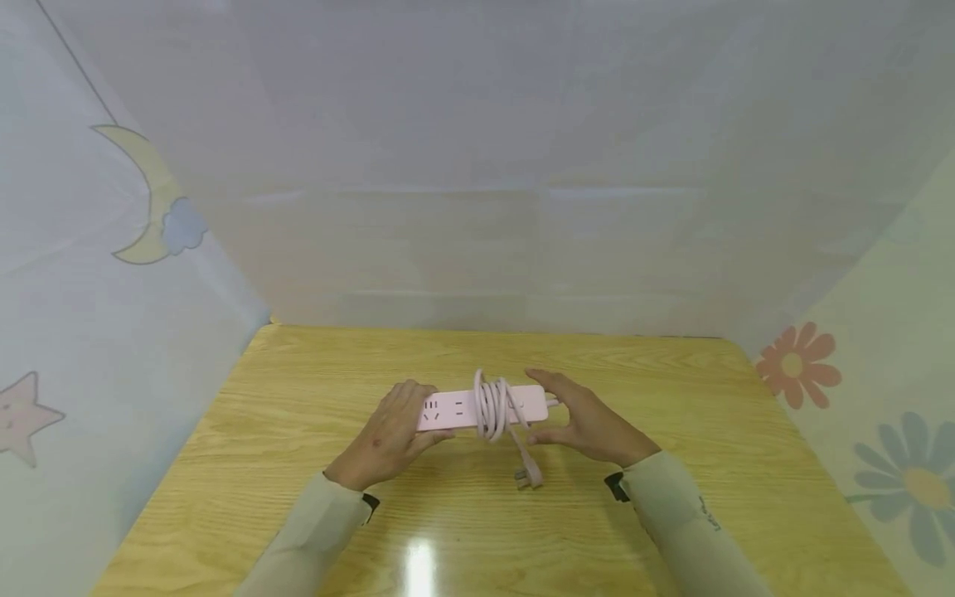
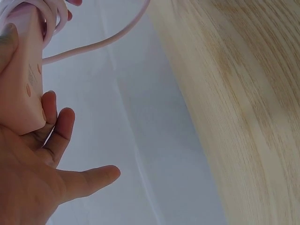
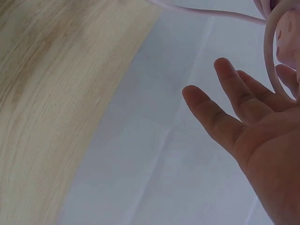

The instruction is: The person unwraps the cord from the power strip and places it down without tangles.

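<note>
A pink power strip [image 1: 448, 410] is held raised over the wooden table, and its underside shows in the left wrist view. Its pale pink cord [image 1: 492, 408] is wound several times around the middle of the strip. The plug [image 1: 528, 475] dangles on the near side. My left hand [image 1: 390, 438] grips the strip's left end, thumb on one face and fingers underneath. Around the right end, where the cord comes out, my right hand [image 1: 589, 419] has its thumb and fingers spread apart. In the right wrist view its fingers [image 3: 225, 119] extend loosely beside a cord loop [image 3: 269, 51].
The wooden table [image 1: 336, 356] spreads beneath both hands. A white sheet [image 1: 462, 249] forms the wall behind it. Printed side sheets stand left and right, with a moon [image 1: 152, 207] on one and a red flower [image 1: 809, 365] on the other.
</note>
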Tool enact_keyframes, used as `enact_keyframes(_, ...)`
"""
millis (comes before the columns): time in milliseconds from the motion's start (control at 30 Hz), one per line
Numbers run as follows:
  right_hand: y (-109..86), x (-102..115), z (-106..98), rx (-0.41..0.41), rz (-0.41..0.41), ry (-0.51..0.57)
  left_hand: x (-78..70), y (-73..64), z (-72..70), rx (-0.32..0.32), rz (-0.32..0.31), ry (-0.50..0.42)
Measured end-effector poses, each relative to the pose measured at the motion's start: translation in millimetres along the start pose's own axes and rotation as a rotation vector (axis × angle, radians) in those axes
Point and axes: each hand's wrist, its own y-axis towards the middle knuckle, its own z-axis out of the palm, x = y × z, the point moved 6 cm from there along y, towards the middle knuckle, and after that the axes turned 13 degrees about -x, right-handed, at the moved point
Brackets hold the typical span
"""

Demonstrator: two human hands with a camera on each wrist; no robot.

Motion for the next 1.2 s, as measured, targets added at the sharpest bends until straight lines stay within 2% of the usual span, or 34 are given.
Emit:
enact_keyframes(267, 3.0, 2.9, -1.0, -0.019, -0.076, 0.007, -0.7, -0.8, -0.4, 0.006, 0.000, -0.009)
enact_keyframes(433, 3.6, 2.3, 0.6, -0.009, -0.074, 0.034, -2.4, -1.8, 0.0, 0.020, -0.002, -0.025)
enact_keyframes(667, 3.9, 2.8, 2.4, -0.007, -0.094, 0.154, -3.1, -4.3, 0.3, 0.017, 0.014, -0.032)
enact_keyframes(1200, -0.6, 7.0, 6.7, 0.010, -0.085, 0.209, -2.0, -7.6, 0.3, 0.038, 0.014, -0.044)
